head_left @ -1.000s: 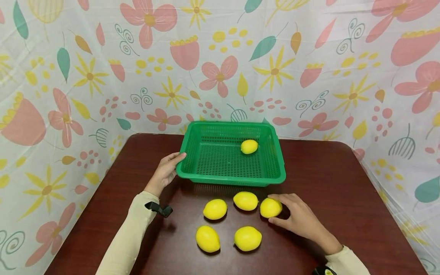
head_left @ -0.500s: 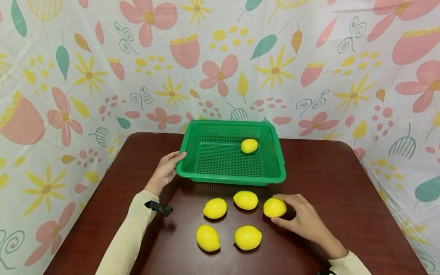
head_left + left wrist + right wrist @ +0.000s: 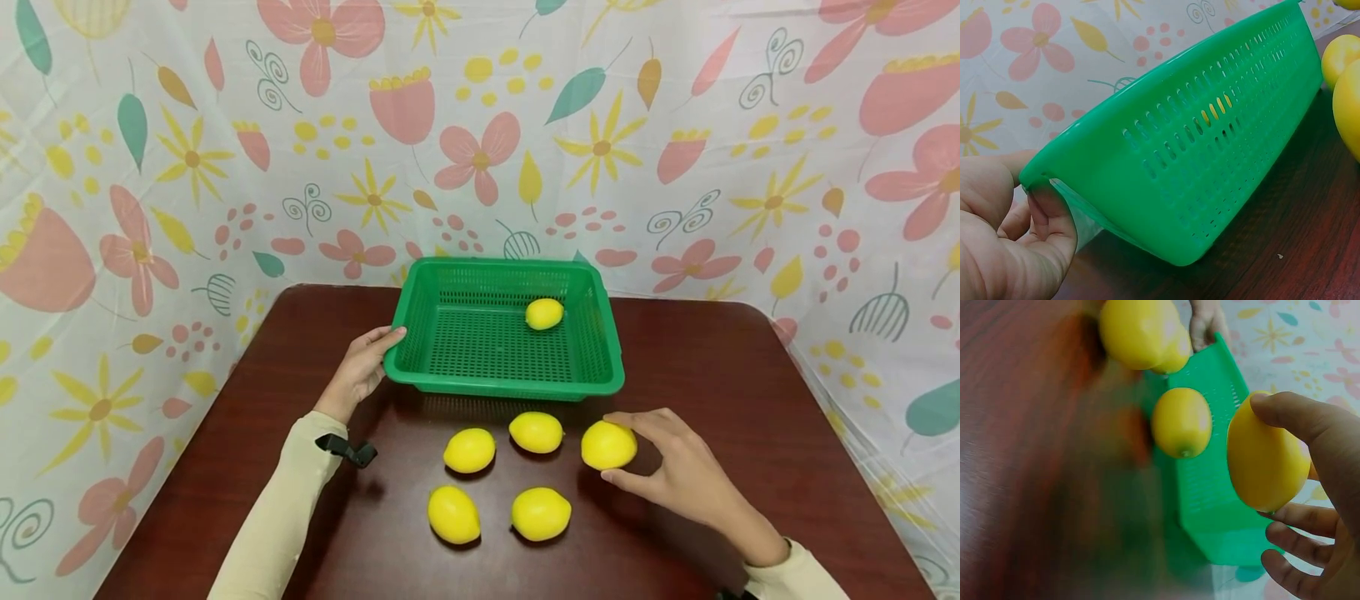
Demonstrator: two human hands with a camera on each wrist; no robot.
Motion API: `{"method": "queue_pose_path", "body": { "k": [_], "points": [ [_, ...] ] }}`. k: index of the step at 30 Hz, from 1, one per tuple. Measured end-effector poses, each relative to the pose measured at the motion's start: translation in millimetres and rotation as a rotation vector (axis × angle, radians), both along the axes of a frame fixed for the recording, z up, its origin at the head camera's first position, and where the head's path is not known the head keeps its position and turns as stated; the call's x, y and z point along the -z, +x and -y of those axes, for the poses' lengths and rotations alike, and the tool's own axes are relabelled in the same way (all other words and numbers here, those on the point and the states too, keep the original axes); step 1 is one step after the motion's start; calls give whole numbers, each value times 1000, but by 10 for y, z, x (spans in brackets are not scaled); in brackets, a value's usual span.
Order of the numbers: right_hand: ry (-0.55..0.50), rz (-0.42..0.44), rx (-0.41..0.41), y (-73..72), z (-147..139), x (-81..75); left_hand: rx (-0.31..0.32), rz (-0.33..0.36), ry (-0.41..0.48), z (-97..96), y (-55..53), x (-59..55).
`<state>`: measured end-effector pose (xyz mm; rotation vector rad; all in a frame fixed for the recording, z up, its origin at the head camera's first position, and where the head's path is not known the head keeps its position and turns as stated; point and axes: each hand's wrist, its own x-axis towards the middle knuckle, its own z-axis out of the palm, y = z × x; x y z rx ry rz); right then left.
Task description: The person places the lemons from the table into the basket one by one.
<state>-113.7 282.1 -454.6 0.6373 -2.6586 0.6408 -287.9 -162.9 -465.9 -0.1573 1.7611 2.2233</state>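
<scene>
Lemon (image 3: 606, 447) is pinched by the right hand (image 3: 686, 468), near four loose lemons (image 3: 536, 432) on the table (image 3: 697, 358); the left hand (image 3: 358, 372) grips the basket (image 3: 502, 387) by its left rim. An even pinch and a steady basket should serve best.

Right hand (image 3: 686, 464) lifted its lemon (image 3: 608, 446) off the table (image 3: 712, 367) and kinda scooted it further right, toward the near right corner of the green basket (image 3: 502, 387).

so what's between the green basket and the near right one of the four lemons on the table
Another lemon lies between the green basket and that near right lemon, with bare tabletop separating the two lemons. The head view shows it.
</scene>
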Motion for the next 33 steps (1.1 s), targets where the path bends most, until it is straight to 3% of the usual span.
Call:
{"method": "queue_pose_path", "body": {
  "k": [10, 15, 25, 33],
  "points": [
    [64, -42, -66, -147, -99, -428, 13, -9, -40, -8, -18, -16],
    [76, -27, -103, -287, -127, -607, 11, -7, -41, -2, -18, -13],
    [96, 155, -189, -772, -106, -934, 15, -7, -30, 4, 3, -8],
    [128, 270, -303, -1221, 23, -1081, 6, -5, -32, 1, 9, -16]
  ]
}}
